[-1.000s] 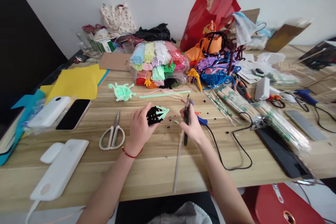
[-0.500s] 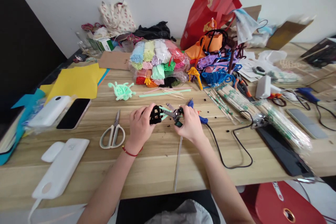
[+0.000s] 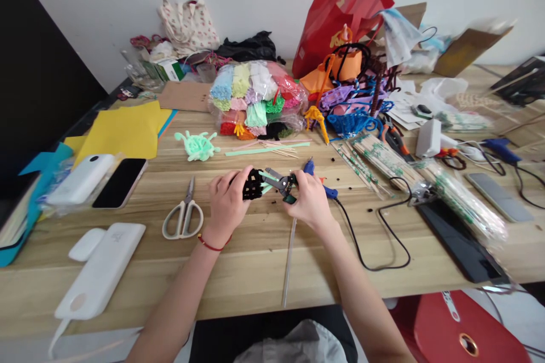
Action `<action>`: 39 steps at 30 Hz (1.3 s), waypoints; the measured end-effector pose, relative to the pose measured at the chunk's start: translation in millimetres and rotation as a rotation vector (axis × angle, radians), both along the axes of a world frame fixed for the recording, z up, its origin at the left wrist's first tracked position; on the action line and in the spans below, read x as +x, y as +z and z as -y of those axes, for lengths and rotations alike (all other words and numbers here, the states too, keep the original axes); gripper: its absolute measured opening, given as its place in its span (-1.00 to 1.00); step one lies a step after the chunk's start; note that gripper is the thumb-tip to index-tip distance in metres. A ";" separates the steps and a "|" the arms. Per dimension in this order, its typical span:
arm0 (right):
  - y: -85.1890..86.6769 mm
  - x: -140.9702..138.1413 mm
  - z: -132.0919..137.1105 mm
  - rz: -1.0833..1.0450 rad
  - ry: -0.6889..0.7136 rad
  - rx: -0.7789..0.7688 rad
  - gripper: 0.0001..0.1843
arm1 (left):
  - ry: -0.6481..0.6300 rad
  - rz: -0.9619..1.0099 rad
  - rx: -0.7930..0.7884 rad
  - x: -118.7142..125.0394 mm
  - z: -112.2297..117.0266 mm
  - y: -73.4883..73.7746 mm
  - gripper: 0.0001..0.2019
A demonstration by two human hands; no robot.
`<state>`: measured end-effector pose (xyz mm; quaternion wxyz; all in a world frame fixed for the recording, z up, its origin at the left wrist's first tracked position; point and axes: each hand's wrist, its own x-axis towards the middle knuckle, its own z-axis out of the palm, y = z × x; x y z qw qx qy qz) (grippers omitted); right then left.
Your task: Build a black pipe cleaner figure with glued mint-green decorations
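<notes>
My left hand (image 3: 225,204) is closed around a small black woven pipe-cleaner piece (image 3: 252,184) with mint-green stems poking out to the right. My right hand (image 3: 310,202) grips a pair of metal pliers (image 3: 279,182), jaws pointing left onto the green stems just beside the black piece. Both hands hover just above the wooden table (image 3: 255,261) near its middle. A long clear glue stick (image 3: 289,264) lies on the table under my right wrist.
Grey-handled scissors (image 3: 183,216) lie left of my hands. Further left are a phone (image 3: 120,182) and white power banks (image 3: 100,269). A blue glue gun (image 3: 319,181) with a black cable (image 3: 374,238) sits to the right, bundled sticks (image 3: 383,161) beyond. Bagged pipe cleaners (image 3: 255,99) and a red bag (image 3: 340,5) stand behind.
A second ago my right hand held the pliers upright, apart from the piece. It has since tipped them leftward onto the green stems, and the hands have drawn together.
</notes>
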<state>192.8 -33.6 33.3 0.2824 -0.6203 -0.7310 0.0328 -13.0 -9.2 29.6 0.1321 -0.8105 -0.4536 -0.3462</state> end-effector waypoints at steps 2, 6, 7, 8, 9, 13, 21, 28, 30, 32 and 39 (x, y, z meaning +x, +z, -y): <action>-0.5 -0.1 0.0 0.000 -0.003 0.003 -0.53 | -0.004 0.005 -0.021 -0.3 0.2 -0.4 -0.51; -2.1 -0.3 -0.3 -0.011 0.010 0.015 -0.51 | -0.025 0.022 -0.039 -1.8 0.6 -3.5 -0.51; -2.4 -0.3 -0.5 -0.011 0.014 0.014 -0.51 | -0.027 0.027 -0.048 -2.4 0.5 -4.5 -0.51; -2.6 -0.3 -0.5 -0.011 0.017 0.012 -0.51 | -0.028 0.031 -0.058 -2.9 0.4 -5.4 -0.50; -2.6 -0.3 -0.6 -0.009 0.019 0.009 -0.51 | -0.030 0.035 -0.066 -3.4 0.3 -6.1 -0.50; -1.7 -0.4 -0.3 0.003 0.014 0.010 -0.52 | -0.052 0.036 -0.027 -4.1 -0.3 -6.2 -0.47; -1.1 -1.1 0.5 0.008 -0.003 0.018 -0.55 | -0.032 0.034 -0.025 -2.4 0.0 -4.5 -0.50; -0.3 -1.1 1.1 -0.002 -0.012 0.017 -0.57 | -0.038 0.032 -0.045 -1.5 0.8 -3.7 -0.45; 0.0 -1.1 1.4 -0.004 -0.017 0.017 -0.57 | -0.032 0.022 -0.036 -1.3 0.8 -3.8 -0.45; 0.2 -1.1 1.7 -0.005 -0.021 0.013 -0.57 | -0.023 0.016 -0.047 -1.1 0.7 -4.3 -0.45; -1.0 -0.2 1.6 0.006 -0.037 -0.005 -0.61 | -0.044 0.035 -0.053 -1.4 0.0 -5.3 -0.46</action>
